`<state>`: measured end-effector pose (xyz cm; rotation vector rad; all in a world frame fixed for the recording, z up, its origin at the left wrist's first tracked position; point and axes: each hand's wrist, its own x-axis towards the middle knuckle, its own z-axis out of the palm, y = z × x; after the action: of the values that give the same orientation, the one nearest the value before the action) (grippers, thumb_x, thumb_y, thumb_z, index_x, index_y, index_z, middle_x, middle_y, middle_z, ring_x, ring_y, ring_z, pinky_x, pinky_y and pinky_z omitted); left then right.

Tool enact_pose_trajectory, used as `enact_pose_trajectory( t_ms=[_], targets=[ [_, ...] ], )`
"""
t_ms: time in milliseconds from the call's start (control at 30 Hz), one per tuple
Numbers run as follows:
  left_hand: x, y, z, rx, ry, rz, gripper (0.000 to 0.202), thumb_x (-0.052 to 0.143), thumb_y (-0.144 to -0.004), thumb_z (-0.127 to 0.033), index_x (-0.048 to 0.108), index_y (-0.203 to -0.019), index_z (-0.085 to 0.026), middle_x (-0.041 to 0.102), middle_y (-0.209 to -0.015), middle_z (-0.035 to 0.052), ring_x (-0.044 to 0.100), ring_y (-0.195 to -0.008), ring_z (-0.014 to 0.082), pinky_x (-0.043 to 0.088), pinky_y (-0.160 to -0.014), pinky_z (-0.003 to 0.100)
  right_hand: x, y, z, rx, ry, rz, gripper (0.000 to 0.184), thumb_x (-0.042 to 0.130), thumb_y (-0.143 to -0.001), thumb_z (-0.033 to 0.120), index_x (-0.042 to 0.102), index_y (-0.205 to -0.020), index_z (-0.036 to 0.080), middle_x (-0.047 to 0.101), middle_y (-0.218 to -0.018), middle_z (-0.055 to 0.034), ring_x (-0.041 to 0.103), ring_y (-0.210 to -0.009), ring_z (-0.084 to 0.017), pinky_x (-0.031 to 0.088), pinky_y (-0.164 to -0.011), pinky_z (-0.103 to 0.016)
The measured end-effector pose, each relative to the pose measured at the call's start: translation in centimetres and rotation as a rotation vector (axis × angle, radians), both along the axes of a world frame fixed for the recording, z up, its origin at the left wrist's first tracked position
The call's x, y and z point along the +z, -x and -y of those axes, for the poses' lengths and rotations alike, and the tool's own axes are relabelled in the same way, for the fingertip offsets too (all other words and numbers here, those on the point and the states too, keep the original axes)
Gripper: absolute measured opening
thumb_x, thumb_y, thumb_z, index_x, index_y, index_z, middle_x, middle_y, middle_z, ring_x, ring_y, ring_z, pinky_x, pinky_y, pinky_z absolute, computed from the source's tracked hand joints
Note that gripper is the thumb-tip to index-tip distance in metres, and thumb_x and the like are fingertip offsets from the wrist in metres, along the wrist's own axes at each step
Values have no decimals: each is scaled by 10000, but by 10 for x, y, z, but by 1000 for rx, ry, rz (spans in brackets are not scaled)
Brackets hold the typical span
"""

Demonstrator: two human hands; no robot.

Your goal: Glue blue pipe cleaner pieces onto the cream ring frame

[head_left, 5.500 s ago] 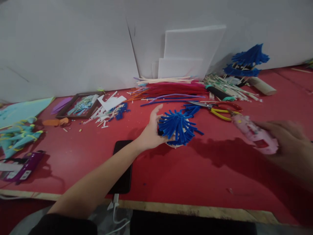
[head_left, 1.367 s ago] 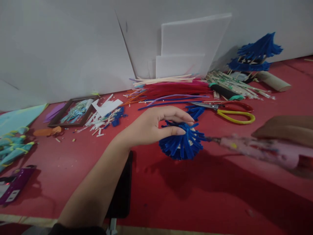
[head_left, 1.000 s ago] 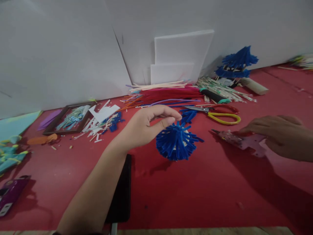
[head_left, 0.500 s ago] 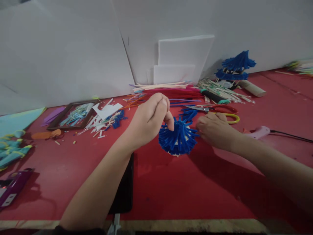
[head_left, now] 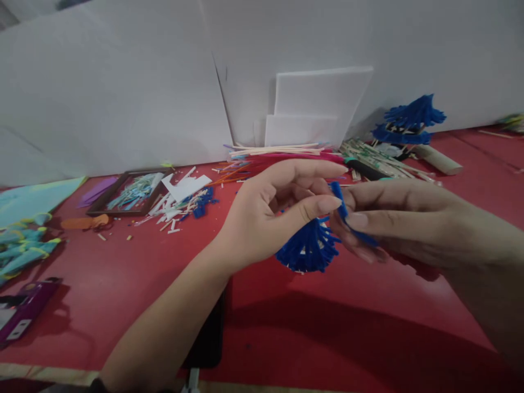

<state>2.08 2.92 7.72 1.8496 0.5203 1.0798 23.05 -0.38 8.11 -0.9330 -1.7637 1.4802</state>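
My right hand (head_left: 403, 221) pinches a short, bent blue pipe cleaner piece (head_left: 339, 197) between thumb and fingers. From the left, my left hand (head_left: 270, 204) reaches to the same piece, its thumb tip beside the upper end. The left fingers curve loosely, with a gap between index finger and thumb; whether the thumb touches the piece I cannot tell. Below and behind both hands, a round model covered in blue pipe cleaner strips (head_left: 308, 248) stands on the red table (head_left: 286, 327). My left hand hides the model's top.
Several pipe cleaners (head_left: 282, 150) lie along the white wall boards. At the back right stands a two-tiered blue model (head_left: 413, 120) near a cardboard tube (head_left: 438, 158). Leftward are a dark frame (head_left: 102, 196), white scraps (head_left: 186, 188), an orange piece (head_left: 85, 222) and a purple device (head_left: 30, 308). A black phone (head_left: 208, 338) lies under my left forearm.
My right hand has come up and toward the camera with a blue pipe cleaner piece. The left hand has moved off the model's top and opened toward that piece. The view has shifted slightly.
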Motion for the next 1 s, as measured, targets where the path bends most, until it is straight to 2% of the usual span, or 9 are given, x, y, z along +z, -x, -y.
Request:
enact_pose_trajectory(
  t_ms=[133,233,333,467,567,667,733,833,1000],
  targets=[
    [-1,-3,2,-2,45,-14,63,766,-916,-195,737,-860,-198,795,-889,16,735,-780,126,604,-685,212,-7,1,-3,27,297,-215,389,830,-755,524,594,-693,221,558,-571,38,432,-371,-97,287,-293,-231],
    [-3,-3,-1,27,27,-27,68,805,-886,-211,754,-930,-205,810,-973,26,737,-808,131,608,-705,217,-8,-4,-8,20,357,-267,345,833,-721,451,604,-651,203,565,-553,28,386,-344,-80,264,-275,-218],
    [-4,-1,-4,24,-55,-28,118,813,-886,-235,767,-990,-205,816,-1016,35,740,-829,135,614,-746,230,-8,-7,-8,106,462,-273,349,793,-735,468,614,-619,191,538,-507,24,357,-326,-71,265,-278,-208],
    [-5,-1,-4,51,-127,-130,219,776,-929,-394,760,-838,-196,810,-891,39,732,-788,157,603,-712,263,-8,-6,-7,192,532,-210,384,751,-738,523,586,-600,205,493,-467,29,340,-317,-79,233,-277,-215],
    [-6,-3,-3,109,-118,-109,224,762,-935,-405,741,-843,-202,791,-845,25,711,-752,147,595,-709,265,-4,-2,-6,-78,346,-219,332,722,-762,470,565,-604,224,517,-513,26,413,-359,-94,343,-325,-230],
    [-6,-4,-3,140,-86,-49,135,748,-933,-316,723,-856,-207,781,-825,14,696,-733,135,588,-698,255,1,1,0,-389,58,-252,225,572,-865,440,630,-747,257,635,-676,-4,597,-511,-149,510,-456,-280],
    [-5,-4,-3,148,-86,-18,100,739,-924,-270,715,-851,-206,775,-824,7,680,-715,123,583,-690,247,1,2,7,-406,-101,-182,179,516,-883,375,671,-885,287,711,-822,-15,706,-675,-193,584,-561,-321],
    [-3,-3,-2,164,-116,-13,96,732,-921,-250,706,-840,-205,773,-841,4,682,-736,120,580,-703,247,-6,3,17,-402,-277,-93,223,629,-861,313,724,-1059,349,755,-903,4,759,-837,-232,642,-672,-357],
    [0,0,-2,153,-247,-102,97,718,-940,-236,714,-846,-210,791,-916,21,722,-837,149,588,-772,278,-23,7,21,-630,-568,32,127,825,-841,461,811,-953,403,782,-914,31,756,-821,-237,670,-730,-399]
  ],
)
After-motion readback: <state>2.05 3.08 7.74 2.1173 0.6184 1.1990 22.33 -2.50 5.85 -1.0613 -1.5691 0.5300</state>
